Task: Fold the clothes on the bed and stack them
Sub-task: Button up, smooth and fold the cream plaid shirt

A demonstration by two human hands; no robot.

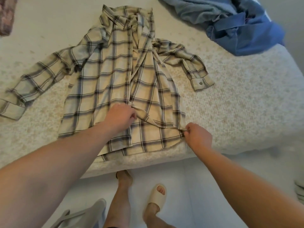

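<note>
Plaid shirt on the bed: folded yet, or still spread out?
Spread out. The plaid shirt lies flat with both sleeves out to the sides; the left hand and right hand grip its lower front.

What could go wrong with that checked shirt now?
1. The cream and grey checked button-up shirt hangs a little over the edge of the speckled cream bed; tugging may slide it off.
2. The left hand and right hand pinch only the bunched right front panel, so creases may get folded in.
3. The right sleeve lies crumpled and may fold unevenly.
</note>
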